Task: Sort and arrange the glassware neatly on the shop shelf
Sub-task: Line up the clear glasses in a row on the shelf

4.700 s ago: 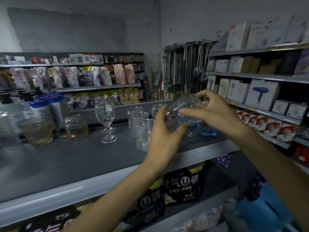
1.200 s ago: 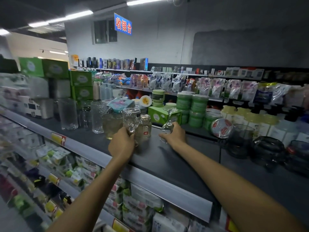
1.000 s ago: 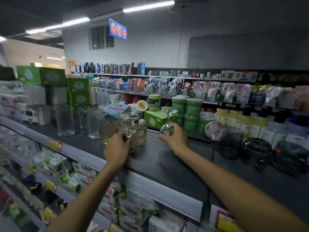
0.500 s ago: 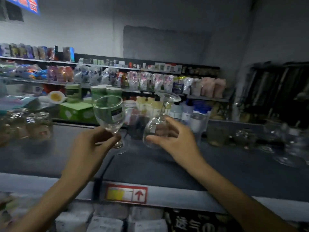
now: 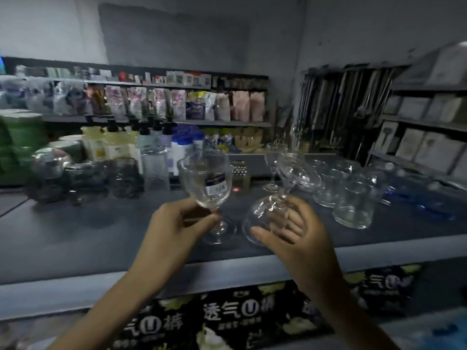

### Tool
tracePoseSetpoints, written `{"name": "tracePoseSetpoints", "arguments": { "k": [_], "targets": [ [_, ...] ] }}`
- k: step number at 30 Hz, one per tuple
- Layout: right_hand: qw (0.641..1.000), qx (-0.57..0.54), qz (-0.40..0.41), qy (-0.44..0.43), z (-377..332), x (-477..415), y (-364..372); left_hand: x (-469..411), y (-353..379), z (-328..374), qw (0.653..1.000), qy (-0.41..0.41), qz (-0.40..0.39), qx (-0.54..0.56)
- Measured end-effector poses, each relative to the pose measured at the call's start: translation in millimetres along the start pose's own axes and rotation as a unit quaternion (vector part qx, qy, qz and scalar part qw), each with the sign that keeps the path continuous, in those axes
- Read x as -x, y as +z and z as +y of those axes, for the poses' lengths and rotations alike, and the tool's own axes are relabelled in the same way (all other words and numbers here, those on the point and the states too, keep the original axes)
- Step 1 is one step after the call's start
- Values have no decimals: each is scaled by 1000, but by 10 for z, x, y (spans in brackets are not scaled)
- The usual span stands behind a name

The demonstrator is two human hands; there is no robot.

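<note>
Above shelf (image 5: 75, 236), left hand (image 5: 171, 228): pinching labelled goblet (image 5: 206, 183) stem
Right hand (image 5: 303, 238): gripping tilted goblet (image 5: 300, 173) stem
Advice: level first, then set apart

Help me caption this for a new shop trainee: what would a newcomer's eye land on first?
At centre, the left hand holds a clear, dark-labelled stemmed wine glass upright over the dark grey shelf, while the right hand grips a second clear stemmed glass, tilted. To their right, clear glass tumblers crowd the shelf.
</note>
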State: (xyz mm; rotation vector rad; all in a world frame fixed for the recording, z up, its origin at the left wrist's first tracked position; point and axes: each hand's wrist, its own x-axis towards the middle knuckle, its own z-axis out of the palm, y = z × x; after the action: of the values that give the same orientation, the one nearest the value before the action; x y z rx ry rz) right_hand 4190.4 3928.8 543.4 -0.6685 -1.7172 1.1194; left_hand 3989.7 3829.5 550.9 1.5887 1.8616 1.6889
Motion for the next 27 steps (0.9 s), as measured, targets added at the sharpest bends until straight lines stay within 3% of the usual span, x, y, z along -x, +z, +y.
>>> {"name": "tracePoseSetpoints", "arguments": {
  "k": [6,11,27],
  "targets": [
    [999,8,49,5,405,-23,-898,-260,1107,278,998,28,-39,-33],
    [998,18,66,-7,560,-49,-1327,-525,1606,341,997,13,-33,-65],
    [995,47,62,-57,744,-231,-1669,-1031,2143,36,992,-81,-2,-101]
  ]
}}
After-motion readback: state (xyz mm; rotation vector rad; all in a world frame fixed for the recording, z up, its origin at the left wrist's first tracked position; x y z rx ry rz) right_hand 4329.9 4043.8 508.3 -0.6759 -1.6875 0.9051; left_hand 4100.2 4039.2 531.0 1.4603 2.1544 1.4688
